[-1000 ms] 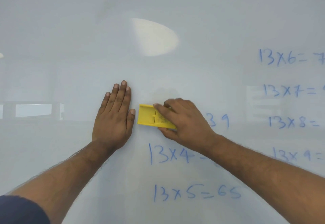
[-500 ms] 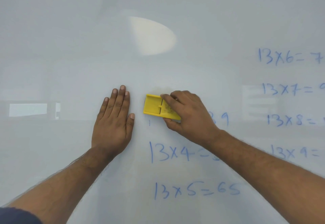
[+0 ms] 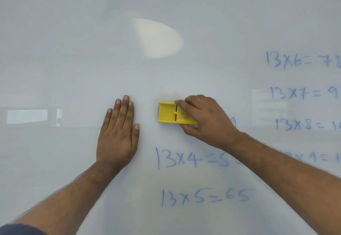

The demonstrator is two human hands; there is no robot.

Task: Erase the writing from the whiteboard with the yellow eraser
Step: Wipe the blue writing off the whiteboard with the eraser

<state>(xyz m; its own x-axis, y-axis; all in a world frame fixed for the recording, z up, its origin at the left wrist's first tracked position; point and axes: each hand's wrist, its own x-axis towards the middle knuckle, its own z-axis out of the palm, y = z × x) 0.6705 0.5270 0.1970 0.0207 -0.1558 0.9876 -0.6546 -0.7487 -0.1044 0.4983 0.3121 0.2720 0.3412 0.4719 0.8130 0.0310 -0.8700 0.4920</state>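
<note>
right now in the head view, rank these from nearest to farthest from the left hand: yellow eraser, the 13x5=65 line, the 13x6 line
Measured from the left hand, flat on the whiteboard:
1. yellow eraser, just to its right, held by the right hand.
2. 13x5=65 line, lower right, below the 13x4 line.
3. 13x6 line, far upper right, at the frame edge.

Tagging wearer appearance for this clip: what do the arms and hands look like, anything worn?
Both forearms are bare to the frame edge. The left hand and right hand show no gloves, rings, watch or bands. The only clothing visible is a dark navy sleeve at the bottom left corner, on the left arm. No markings visible.
</note>
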